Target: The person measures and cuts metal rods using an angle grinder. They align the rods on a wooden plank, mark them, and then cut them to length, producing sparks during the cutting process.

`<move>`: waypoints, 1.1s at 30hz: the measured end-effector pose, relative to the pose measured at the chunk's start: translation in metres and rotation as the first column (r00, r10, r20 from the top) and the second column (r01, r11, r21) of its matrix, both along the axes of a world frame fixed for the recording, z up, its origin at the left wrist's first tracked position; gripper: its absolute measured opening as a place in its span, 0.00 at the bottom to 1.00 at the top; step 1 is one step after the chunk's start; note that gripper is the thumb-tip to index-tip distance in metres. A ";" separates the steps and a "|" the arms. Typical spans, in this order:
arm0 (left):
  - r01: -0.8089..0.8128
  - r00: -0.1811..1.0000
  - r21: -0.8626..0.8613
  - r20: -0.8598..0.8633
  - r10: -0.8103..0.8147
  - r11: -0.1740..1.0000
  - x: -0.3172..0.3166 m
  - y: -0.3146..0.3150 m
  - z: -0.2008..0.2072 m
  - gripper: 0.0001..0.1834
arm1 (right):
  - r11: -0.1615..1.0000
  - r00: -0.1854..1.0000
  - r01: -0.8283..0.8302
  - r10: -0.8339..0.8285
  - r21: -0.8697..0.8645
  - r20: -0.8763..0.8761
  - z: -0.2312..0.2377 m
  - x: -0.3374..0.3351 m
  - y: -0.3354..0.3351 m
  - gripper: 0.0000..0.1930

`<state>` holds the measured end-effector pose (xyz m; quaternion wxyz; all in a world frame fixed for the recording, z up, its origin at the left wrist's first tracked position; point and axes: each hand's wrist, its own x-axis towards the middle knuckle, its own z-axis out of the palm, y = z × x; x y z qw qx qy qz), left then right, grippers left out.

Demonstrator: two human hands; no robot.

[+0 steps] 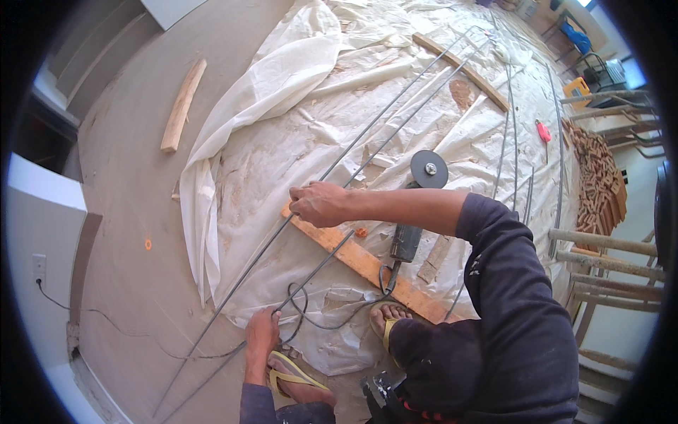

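The left hand (pixel 261 332) is clenched around a long thin grey steel rod (pixel 367 152) at its near end, low on the crumpled white plastic sheet (pixel 268 92). The right hand (pixel 319 203) grips a second such rod (pixel 321 258) where it crosses the orange wooden plank (pixel 367 265), left of the black angle grinder (pixel 417 205).

Two hands show: the left hand (pixel 262 332) low in the view and the right hand (pixel 319 203) higher up. Two feet in yellow sandals (pixel 293 378) appear near the lower edge. Two long steel rods (pixel 395 106) run side by side across the white plastic sheet (pixel 282 78), of which there is one. Roughly four more thin rods (pixel 507 134) lie to the right. There is one angle grinder (pixel 417 205), one orange wooden plank (pixel 360 261), one loose wooden board (pixel 183 104) on the floor, one curved wooden strip (pixel 462 71), one red-handled tool (pixel 543 131) and one pile of small wooden blocks (pixel 600 184), too many to count.
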<state>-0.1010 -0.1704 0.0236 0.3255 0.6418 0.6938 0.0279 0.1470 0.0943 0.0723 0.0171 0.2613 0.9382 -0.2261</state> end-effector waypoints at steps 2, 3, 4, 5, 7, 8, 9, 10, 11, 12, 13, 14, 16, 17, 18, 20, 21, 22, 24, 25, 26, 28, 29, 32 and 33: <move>-0.008 1.000 0.015 0.009 0.008 1.000 -0.006 0.004 0.002 0.14 | 1.000 0.995 0.008 -0.008 -0.005 -0.100 0.013 0.005 -0.006 0.09; -0.029 1.000 0.001 0.013 0.029 1.000 -0.008 -0.004 0.003 0.13 | 1.000 0.988 0.014 -0.014 -0.003 -0.151 0.016 0.006 -0.011 0.10; -0.020 1.000 0.018 0.022 0.019 1.000 -0.012 -0.001 0.001 0.14 | 1.000 0.993 0.015 -0.014 0.008 -0.116 0.021 0.011 -0.010 0.09; -0.041 0.999 0.009 0.007 0.041 0.999 -0.020 -0.002 0.004 0.14 | 1.000 0.995 -0.016 0.015 -0.006 -0.103 0.027 0.009 -0.012 0.09; -0.033 0.999 0.084 0.023 0.031 0.996 -0.021 0.005 0.009 0.14 | 0.980 0.957 0.186 -0.196 -0.063 -0.212 0.055 0.026 -0.029 0.08; -0.059 0.998 0.049 0.019 0.058 0.997 -0.008 0.019 0.013 0.13 | 0.961 0.936 0.266 -0.275 -0.071 -0.218 0.069 0.046 -0.037 0.09; -0.042 0.999 0.184 0.040 0.035 0.982 -0.003 0.028 0.019 0.11 | 0.946 0.902 0.324 -0.317 -0.025 -0.292 0.086 0.056 -0.046 0.10; -0.077 0.997 0.180 0.033 0.072 0.981 0.001 0.037 0.026 0.11 | 0.955 0.896 0.297 -0.282 -0.010 -0.343 0.095 0.062 -0.051 0.09; -0.081 0.997 0.270 0.031 0.075 0.960 0.004 0.040 0.027 0.11 | 0.961 0.900 0.274 -0.264 -0.020 -0.346 0.102 0.061 -0.058 0.08; -0.092 0.996 0.298 0.015 0.092 0.950 0.004 0.041 0.019 0.11 | 0.961 0.898 0.278 -0.255 0.012 -0.360 0.104 0.055 -0.068 0.08; -0.099 0.995 0.325 0.014 0.100 0.940 0.010 0.043 0.008 0.12 | 0.969 0.904 0.242 -0.242 -0.046 -0.352 0.102 0.047 -0.077 0.08; -0.075 0.996 0.346 -0.018 0.086 0.935 0.018 0.045 0.011 0.11 | 0.973 0.910 0.200 -0.227 -0.111 -0.348 0.099 0.037 -0.086 0.08; -0.053 0.999 0.367 0.010 0.053 0.929 0.043 0.053 -0.004 0.09 | 0.983 0.933 0.097 -0.144 -0.155 -0.329 0.081 0.019 -0.099 0.11; -0.086 0.996 0.392 0.069 0.064 0.916 0.053 0.053 -0.011 0.10 | 0.992 0.958 0.010 -0.046 -0.127 -0.281 0.074 0.009 -0.106 0.21; -0.138 0.979 0.448 0.197 0.053 0.883 0.070 0.057 -0.006 0.09 | 0.989 0.965 -0.014 -0.025 -0.147 -0.262 0.066 0.003 -0.109 0.24; -0.165 0.973 0.350 0.213 0.093 0.922 0.091 0.066 0.009 0.09 | 0.980 0.967 -0.074 0.025 -0.187 -0.255 0.053 -0.011 -0.118 0.32; -0.184 0.967 0.352 0.230 0.106 0.918 0.095 0.067 0.011 0.09 | 0.985 0.973 -0.116 0.087 -0.128 -0.215 0.047 -0.017 -0.122 0.38; -0.151 0.974 0.310 0.207 0.088 0.939 0.095 0.072 0.010 0.07 | 0.985 0.966 -0.100 0.063 -0.139 -0.250 0.040 -0.024 -0.123 0.36; -0.079 0.988 0.299 0.153 0.034 0.951 0.093 0.079 0.012 0.04 | 0.985 0.956 -0.049 0.000 -0.163 -0.292 0.021 -0.027 -0.122 0.33; -0.037 0.994 0.326 0.106 0.003 0.945 0.089 0.079 0.017 0.03 | 0.977 0.960 -0.031 -0.029 -0.209 -0.278 0.014 -0.029 -0.121 0.33; 0.011 0.998 0.342 0.049 -0.030 0.940 0.079 0.074 0.021 0.03 | 0.966 0.962 -0.013 -0.059 -0.260 -0.267 0.006 -0.031 -0.122 0.34; 0.046 0.998 0.335 0.013 -0.054 0.941 0.057 0.063 0.032 0.03 | 0.953 0.975 -0.010 -0.058 -0.302 -0.216 -0.009 -0.032 -0.118 0.32; 0.067 0.998 0.316 -0.008 -0.068 0.946 0.046 0.052 0.038 0.04 | 0.948 0.982 -0.039 -0.022 -0.315 -0.187 -0.022 -0.034 -0.120 0.29; 0.300 0.946 0.038 -0.136 -0.293 0.953 -0.021 0.012 0.057 0.04 | 0.952 0.987 -0.094 0.050 -0.292 -0.153 -0.032 -0.027 -0.110 0.17; 0.358 0.907 -0.217 -0.152 -0.394 0.908 -0.042 0.007 0.091 0.07 | 0.953 0.986 -0.106 0.064 -0.285 -0.153 -0.030 -0.022 -0.103 0.14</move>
